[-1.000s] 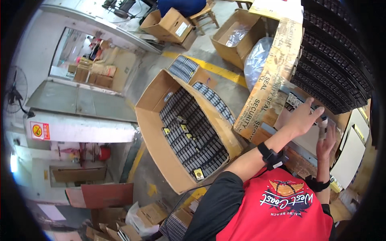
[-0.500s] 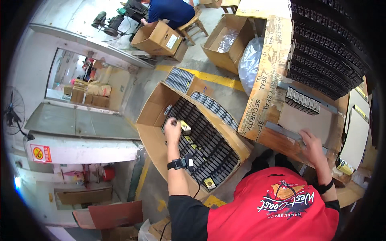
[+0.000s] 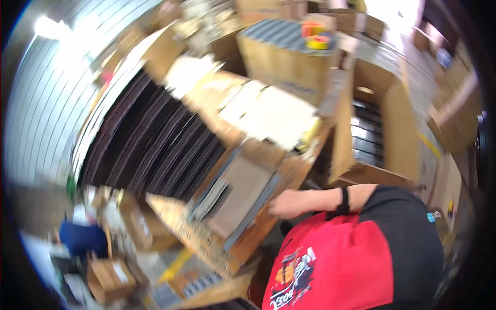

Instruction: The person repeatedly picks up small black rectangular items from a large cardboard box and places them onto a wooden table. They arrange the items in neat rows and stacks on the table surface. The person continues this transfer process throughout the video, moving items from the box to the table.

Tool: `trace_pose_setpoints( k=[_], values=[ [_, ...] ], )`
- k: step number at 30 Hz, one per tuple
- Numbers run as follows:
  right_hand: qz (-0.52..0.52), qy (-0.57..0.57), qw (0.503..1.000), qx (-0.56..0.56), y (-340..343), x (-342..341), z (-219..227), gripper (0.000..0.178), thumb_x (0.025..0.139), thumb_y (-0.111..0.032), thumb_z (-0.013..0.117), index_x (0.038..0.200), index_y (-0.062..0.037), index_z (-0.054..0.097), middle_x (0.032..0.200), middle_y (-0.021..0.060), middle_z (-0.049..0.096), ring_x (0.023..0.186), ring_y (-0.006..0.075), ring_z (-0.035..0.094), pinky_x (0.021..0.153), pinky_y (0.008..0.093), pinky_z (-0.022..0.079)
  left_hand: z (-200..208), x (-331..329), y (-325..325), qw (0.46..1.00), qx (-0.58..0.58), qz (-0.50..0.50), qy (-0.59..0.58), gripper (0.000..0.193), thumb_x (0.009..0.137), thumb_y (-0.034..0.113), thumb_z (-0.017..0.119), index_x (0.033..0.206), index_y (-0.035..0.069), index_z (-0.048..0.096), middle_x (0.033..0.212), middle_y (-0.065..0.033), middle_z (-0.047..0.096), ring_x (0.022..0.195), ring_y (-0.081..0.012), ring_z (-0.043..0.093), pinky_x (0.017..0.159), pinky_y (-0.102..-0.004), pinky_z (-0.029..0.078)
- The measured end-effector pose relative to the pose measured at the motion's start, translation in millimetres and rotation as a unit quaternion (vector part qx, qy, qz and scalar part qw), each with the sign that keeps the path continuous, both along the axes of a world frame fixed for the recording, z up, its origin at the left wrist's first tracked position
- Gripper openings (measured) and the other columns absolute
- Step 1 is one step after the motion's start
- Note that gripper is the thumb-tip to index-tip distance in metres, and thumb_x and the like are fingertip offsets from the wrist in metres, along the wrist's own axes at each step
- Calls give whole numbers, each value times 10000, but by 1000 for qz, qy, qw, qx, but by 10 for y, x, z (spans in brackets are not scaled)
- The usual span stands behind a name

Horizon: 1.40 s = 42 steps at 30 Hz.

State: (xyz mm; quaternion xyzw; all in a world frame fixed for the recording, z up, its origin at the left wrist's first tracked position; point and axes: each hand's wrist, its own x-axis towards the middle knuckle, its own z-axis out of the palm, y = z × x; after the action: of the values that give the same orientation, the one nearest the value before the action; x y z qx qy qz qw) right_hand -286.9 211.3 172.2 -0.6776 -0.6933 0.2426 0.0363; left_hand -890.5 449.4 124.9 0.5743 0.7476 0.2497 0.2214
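The picture is smeared by motion. My right hand [image 3: 288, 204] is by the edge of the wooden worktable [image 3: 297, 175], next to a grey metal rail [image 3: 253, 212]. Its fingers are too blurred to show whether they hold anything. A flat brown board [image 3: 240, 188] lies between this rail and another one. At the board's left end sits a short row of small boxes [image 3: 211, 199], too blurred to make out singly. Beyond it stand long, dark stacked rows [image 3: 155, 139] of packed items. My left hand is out of view.
Pale card sheets [image 3: 268, 113] lie at the table's far end. An open carton [image 3: 400, 129] with dark packs inside stands on the right. Another carton [image 3: 284, 67] holds grey packs, with red and yellow rolls [image 3: 316, 39] on top. A person in blue [image 3: 82, 237] is at the lower left.
My view has swung right, from the carton of packs to the worktable and the area beyond. My left hand, formerly over that carton with a small yellow-and-black box, has left the view.
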Motion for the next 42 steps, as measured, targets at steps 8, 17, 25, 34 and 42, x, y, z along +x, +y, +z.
trace_pose_setpoints(
  k=[8,17,25,34,42],
  values=[
    [-197,30,952,232,-1150,1055,657,160,740,-115,528,882,-44,551,819,136,562,799,311,593,661,416,502,2354,3387,-351,946,60,-292,-126,339,837,178,496,1110,-14,554,986,-197,613,853,-289,579,775,-385,471],
    [-682,-126,717,75,-3665,3030,31,188,730,-104,519,791,15,650,757,199,641,708,317,647,613,425,520,2389,7449,-2709,634,-136,-740,-177,330,873,83,509,1185,-24,530,941,-105,593,836,-154,561,759,-276,470],
    [-598,386,665,-223,-3835,2583,-1413,377,865,-263,483,1125,-8,582,1134,174,593,1016,311,575,830,442,459,59,9047,-4536,349,-90,-834,418,310,756,27,506,1043,-22,613,1011,-220,622,989,-382,585,813,-417,492],
    [-564,219,664,-439,-4142,2103,-1516,339,752,-213,672,1069,-93,646,1155,72,600,1000,295,596,756,523,498,-755,8425,-4964,212,-460,-783,361,498,787,31,402,1267,119,496,935,-223,643,799,-293,662,656,-418,540],
    [-524,237,658,-486,-4027,1847,-1429,380,761,-219,628,1118,-90,629,1148,92,601,1053,367,549,740,626,442,-1204,7857,-5047,134,-312,-843,416,332,772,122,527,1023,-86,593,1091,-282,560,1054,-374,549,887,-397,450]
  ],
)
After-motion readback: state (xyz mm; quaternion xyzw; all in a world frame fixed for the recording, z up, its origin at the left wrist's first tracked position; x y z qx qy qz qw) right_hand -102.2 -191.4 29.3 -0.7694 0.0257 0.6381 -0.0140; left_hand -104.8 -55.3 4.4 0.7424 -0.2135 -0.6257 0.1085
